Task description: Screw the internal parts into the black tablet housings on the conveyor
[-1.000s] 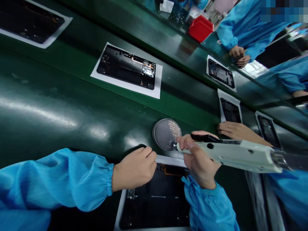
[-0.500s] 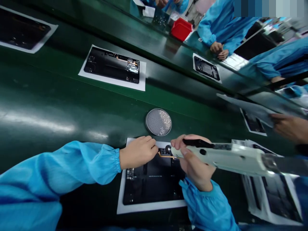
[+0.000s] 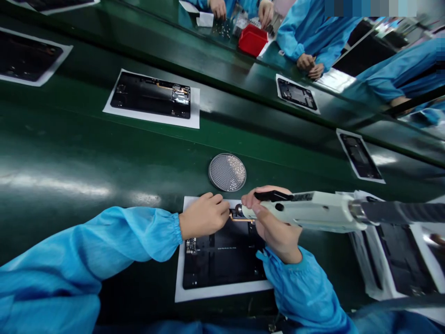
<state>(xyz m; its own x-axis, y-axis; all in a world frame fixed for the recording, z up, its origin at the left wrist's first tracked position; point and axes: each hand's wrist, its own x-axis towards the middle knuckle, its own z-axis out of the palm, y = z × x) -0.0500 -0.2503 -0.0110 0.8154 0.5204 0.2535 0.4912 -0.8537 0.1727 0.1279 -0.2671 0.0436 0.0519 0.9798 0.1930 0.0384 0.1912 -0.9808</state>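
My right hand (image 3: 277, 227) is wrapped round a pale electric screwdriver (image 3: 311, 212) with a black lever. The tool lies nearly level, its nose pointing left over the upper edge of an opened black tablet (image 3: 222, 264). My left hand (image 3: 205, 215) is closed, fingertips together right by the screwdriver's nose; whatever they pinch is hidden. An orange flex cable (image 3: 242, 220) shows just below the nose. Under the tablet lies a white sheet (image 3: 179, 283). Beyond my hands sits a round dimpled tray (image 3: 227, 172) with small shiny pieces gathered on its right side.
Other opened tablets (image 3: 151, 95) lie on white sheets along the green bench (image 3: 69, 130). At right, a stack of sheets and tablets (image 3: 405, 260) stands beside my right arm. Co-workers in blue sleeves (image 3: 306, 28) sit across, near a red bin (image 3: 253, 40).
The view has shifted slightly. The screwdriver's rear has swung up a little, with both hands still at the tablet's upper edge. A person's hand and a sheet at right have moved away, uncovering a tablet.
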